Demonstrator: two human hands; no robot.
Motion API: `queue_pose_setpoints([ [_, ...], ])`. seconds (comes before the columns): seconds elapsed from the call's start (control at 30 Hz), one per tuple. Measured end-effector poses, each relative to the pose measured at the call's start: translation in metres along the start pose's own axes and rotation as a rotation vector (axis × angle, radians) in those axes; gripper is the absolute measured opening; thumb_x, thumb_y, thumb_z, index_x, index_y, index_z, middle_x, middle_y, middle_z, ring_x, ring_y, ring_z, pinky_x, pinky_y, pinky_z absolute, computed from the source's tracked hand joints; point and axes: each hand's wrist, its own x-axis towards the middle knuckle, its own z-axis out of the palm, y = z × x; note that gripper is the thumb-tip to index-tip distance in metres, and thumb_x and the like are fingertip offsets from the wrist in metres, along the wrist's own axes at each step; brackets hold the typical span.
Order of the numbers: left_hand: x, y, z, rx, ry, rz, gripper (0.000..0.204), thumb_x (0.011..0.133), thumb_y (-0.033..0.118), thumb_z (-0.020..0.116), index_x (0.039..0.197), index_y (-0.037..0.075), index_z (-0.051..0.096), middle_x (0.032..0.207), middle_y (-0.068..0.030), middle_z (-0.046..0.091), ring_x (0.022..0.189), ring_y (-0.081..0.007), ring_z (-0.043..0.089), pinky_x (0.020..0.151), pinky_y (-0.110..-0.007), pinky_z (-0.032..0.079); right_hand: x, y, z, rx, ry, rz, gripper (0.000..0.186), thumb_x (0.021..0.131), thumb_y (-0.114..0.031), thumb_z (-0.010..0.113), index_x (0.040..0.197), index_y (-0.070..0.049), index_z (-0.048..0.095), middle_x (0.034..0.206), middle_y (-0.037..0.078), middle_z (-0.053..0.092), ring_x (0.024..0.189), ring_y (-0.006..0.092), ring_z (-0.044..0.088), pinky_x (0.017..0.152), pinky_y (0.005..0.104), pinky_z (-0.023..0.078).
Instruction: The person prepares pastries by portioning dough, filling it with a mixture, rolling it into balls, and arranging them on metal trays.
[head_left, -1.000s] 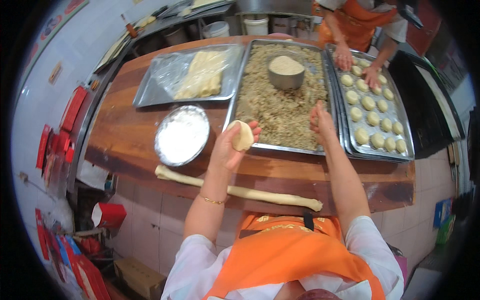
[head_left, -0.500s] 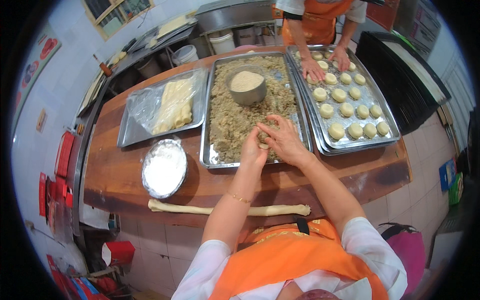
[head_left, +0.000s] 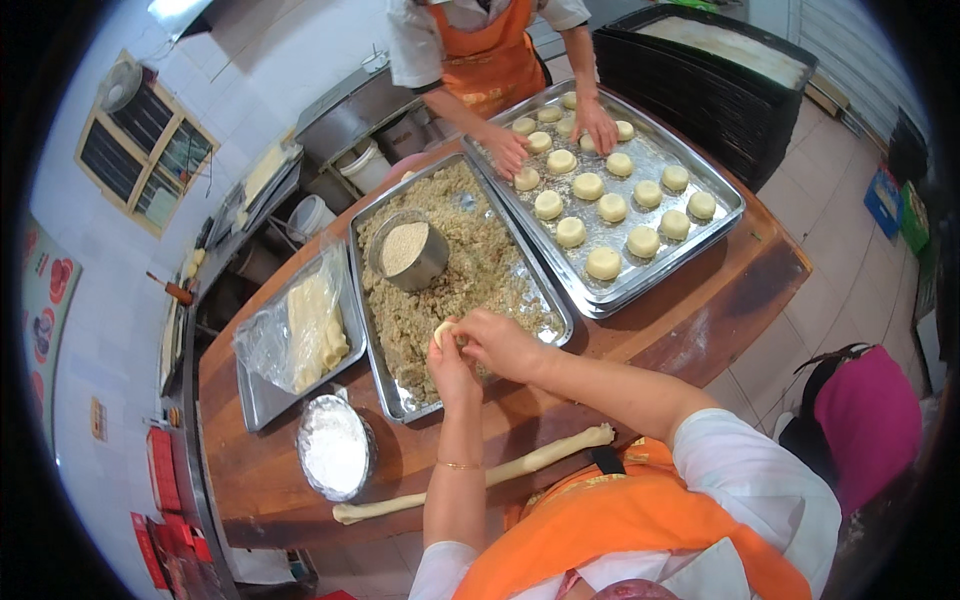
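The left hand holds a dough piece over the near side of the filling tray; the right hand has fingers narrowed beside it, grip unclear. Shaping seems under way, calling next for gentle pinching. Nearer than the tray lies a dough rope.

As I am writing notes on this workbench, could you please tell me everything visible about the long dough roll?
The long dough roll is pale cream, smooth and soft-looking, one slender piece with uneven ends. It lies slantwise in the picture on the wooden table, near the edge by the person's apron. The left forearm hides part of it; whether they touch cannot be told.
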Motion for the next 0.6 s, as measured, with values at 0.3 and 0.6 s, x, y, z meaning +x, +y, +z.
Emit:
queue_pose_setpoints([
  [0.3, -0.019, 0.061, 0.037, -0.050, -0.161, 0.069, 0.057, 0.110, 0.043, 0.030, 0.144, 0.000, 0.043, 0.141, -0.0205, 0.050, 0.125, -0.0301, 0.054, 0.109, -0.045, 0.043, 0.026, -0.027, -0.027, 0.637, 0.013, 0.348, 0.024, 0.079, -0.010, 0.079, 0.099, -0.005, 0.068, 0.093, 0.010, 0.067, 0.076, 0.0181, 0.065, 0.073, 0.0332, 0.056],
  [0.6, -0.007, 0.022, 0.022, -0.313, 0.095, -0.115, 0.047, 0.107, 0.043, 0.041, 0.119, 0.001, 0.061, 0.110, -0.0132, 0.065, 0.105, -0.0252, 0.063, 0.091, -0.040, 0.054, 0.005, -0.030, -0.013, -0.124, -0.207, 0.102, 0.030, 0.088, -0.015, 0.069, 0.117, -0.011, 0.063, 0.103, 0.014, 0.060, 0.094, 0.0318, 0.064, 0.082, 0.0420, 0.052],
])
